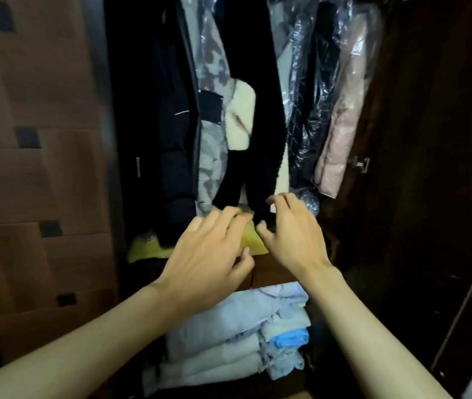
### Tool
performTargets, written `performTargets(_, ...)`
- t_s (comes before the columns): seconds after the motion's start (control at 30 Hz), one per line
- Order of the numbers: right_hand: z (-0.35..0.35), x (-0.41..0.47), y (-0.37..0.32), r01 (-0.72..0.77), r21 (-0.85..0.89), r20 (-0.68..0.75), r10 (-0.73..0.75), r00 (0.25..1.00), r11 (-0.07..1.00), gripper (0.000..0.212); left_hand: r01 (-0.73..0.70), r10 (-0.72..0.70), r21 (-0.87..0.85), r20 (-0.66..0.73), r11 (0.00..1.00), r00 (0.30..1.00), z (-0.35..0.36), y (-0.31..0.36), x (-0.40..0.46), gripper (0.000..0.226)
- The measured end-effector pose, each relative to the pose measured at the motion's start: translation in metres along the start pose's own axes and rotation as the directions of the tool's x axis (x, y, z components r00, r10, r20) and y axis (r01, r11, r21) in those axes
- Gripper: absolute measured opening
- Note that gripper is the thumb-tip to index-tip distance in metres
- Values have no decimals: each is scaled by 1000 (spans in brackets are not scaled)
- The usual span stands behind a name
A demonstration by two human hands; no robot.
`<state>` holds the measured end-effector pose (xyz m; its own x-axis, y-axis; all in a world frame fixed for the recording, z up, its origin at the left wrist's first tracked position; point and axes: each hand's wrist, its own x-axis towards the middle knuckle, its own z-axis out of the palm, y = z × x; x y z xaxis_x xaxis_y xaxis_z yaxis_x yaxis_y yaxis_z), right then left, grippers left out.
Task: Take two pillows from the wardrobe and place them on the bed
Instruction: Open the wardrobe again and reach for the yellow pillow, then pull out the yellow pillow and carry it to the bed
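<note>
Dark coats [168, 125] hang low in the wardrobe [419, 139], so we reach beneath their hems. Our left hand [209, 254] rests fingers on the yellow pillow [145, 249]; our right hand [292, 234] hovers open, gripping nothing. Its long axis seems to run left to right along the shelf, largely hidden.

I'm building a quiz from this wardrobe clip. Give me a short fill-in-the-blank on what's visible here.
1. Both hands reach toward a ____ fluffy item lying under the hanging coats.
2. The pink coat on the right hangs inside clear ____.
3. The folded stack below the hands is pale ____.
4. The left hand and right hand hold ____ yet.

Missing words: yellow; plastic; blue; nothing
</note>
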<state>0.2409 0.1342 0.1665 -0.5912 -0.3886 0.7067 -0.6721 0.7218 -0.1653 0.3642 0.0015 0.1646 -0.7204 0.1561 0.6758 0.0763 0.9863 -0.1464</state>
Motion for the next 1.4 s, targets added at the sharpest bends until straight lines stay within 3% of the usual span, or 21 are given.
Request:
performTargets(0.13,26,8,81,-34,-53,83,39,996,998,49,126,-133,58,130,990,983,85,10,51,53)
performTargets(0.33,100,42,157,12,-22,297,-5,955,1000,56,318,-364,188,321,929,874,190,-14,99,60)
performTargets(0.47,163,68,162,83,77,398,-107,911,994,57,395,-459,235,410,888,788,244,-52,117,61)
performTargets(0.63,248,106,152,136,146,469,-189,863,980,67,410,-449,200,545,890,708,308,-119,147,52)
performTargets(0.77,317,148,146,66,122,529,-121,840,990,56,571,-627,278,478,772,615,351,-178,188,53)
performTargets(0.87,370,178,135,-28,106,517,-31,855,994,70,622,-711,361,473,695,520,377,-222,210,65)
performTargets(0.97,417,191,116,-151,160,582,30,813,976,94,457,-652,465,527,758,544,399,-245,208,85)
performTargets(1.07,452,180,107,-112,67,604,49,795,991,104,242,-567,551,555,799,608,425,-242,191,93)
performTargets(1.23,462,174,118,-18,-19,444,25,896,1000,77,169,-518,595,484,786,705,449,-229,185,67)
performTargets(1.4,436,174,136,3,76,510,-42,859,997,74,138,-470,597,446,790,762,437,-202,181,57)
